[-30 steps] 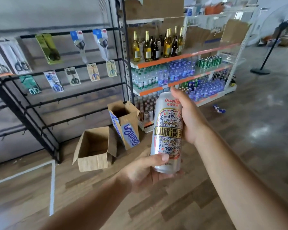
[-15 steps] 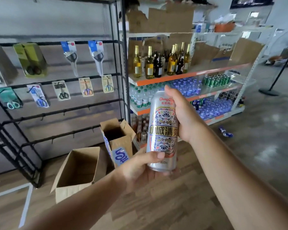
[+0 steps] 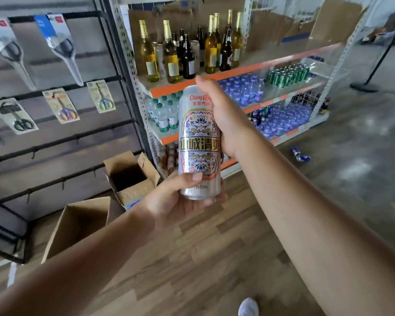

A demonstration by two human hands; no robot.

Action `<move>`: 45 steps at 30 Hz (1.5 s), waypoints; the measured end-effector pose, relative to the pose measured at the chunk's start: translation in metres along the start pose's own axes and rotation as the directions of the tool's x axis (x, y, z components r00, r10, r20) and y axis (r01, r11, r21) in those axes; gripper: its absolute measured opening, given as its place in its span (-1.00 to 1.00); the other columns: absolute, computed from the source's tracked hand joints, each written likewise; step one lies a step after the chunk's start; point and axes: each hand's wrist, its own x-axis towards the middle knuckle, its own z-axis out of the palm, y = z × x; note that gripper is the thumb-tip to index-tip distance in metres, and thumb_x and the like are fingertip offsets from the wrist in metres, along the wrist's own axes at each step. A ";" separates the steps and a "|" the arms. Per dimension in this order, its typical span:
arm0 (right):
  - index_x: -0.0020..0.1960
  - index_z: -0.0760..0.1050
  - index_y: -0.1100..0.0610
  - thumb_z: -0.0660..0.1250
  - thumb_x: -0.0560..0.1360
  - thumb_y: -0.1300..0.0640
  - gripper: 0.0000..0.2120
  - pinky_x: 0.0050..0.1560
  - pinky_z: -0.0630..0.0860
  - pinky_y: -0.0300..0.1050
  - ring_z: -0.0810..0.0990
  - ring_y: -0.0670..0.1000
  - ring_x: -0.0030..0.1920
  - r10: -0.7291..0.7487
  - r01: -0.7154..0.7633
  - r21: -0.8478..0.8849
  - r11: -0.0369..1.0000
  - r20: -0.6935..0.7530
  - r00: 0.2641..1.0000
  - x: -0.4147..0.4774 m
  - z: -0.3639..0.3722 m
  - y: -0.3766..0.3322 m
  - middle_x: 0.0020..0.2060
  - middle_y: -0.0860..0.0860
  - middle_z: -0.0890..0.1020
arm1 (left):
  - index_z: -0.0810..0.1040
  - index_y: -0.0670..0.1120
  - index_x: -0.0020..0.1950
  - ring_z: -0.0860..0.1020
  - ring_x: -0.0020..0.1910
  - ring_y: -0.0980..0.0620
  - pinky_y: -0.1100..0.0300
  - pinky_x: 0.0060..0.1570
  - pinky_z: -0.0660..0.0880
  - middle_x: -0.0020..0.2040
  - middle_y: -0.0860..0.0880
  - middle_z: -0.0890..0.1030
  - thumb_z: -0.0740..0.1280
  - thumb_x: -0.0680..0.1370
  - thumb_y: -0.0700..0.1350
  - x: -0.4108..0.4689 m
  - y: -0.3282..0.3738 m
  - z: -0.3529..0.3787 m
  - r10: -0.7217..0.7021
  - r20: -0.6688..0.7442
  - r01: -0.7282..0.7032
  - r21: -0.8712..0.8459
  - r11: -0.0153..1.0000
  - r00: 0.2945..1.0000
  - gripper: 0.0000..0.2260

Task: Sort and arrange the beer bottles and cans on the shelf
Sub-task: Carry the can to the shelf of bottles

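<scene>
Hands hold one tall beer can (image 3: 200, 142) upright: left hand (image 3: 176, 199) grips its bottom, right hand (image 3: 224, 117) wraps its side, near the shelf (image 3: 214, 77).

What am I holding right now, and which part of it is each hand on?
A beer can, upright. The left hand holds its bottom end; the right hand holds its upper right side.

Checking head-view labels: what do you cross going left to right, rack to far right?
hanging scissors packs → small open cardboard box → beer can → green cans → black stand base
</scene>
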 end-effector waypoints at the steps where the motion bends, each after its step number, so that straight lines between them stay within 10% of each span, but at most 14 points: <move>1: 0.00 0.54 0.18 0.30 0.49 -0.21 -0.57 0.04 0.59 0.12 0.66 0.12 -0.22 0.005 -0.005 0.000 1.000 0.006 1.000 0.011 -0.012 -0.003 -0.25 0.13 0.65 | 0.59 -0.16 0.07 0.68 -0.20 -0.14 0.25 -0.33 0.61 -0.13 -0.16 0.67 0.68 -0.04 0.02 0.016 0.000 0.002 0.002 -0.006 -0.002 -0.002 1.000 1.000 -0.27; 45: 0.07 0.57 0.13 0.21 0.50 -0.35 -0.45 0.04 0.62 0.15 0.71 0.16 -0.09 0.071 -0.069 -0.112 0.991 0.017 0.997 0.540 -0.327 -0.103 -0.07 0.18 0.71 | 0.65 -0.09 0.05 0.67 -0.05 -0.10 0.12 -0.02 0.60 -0.02 -0.14 0.68 0.63 0.10 0.07 0.598 0.127 -0.087 -0.035 -0.008 0.035 0.041 0.999 0.999 -0.43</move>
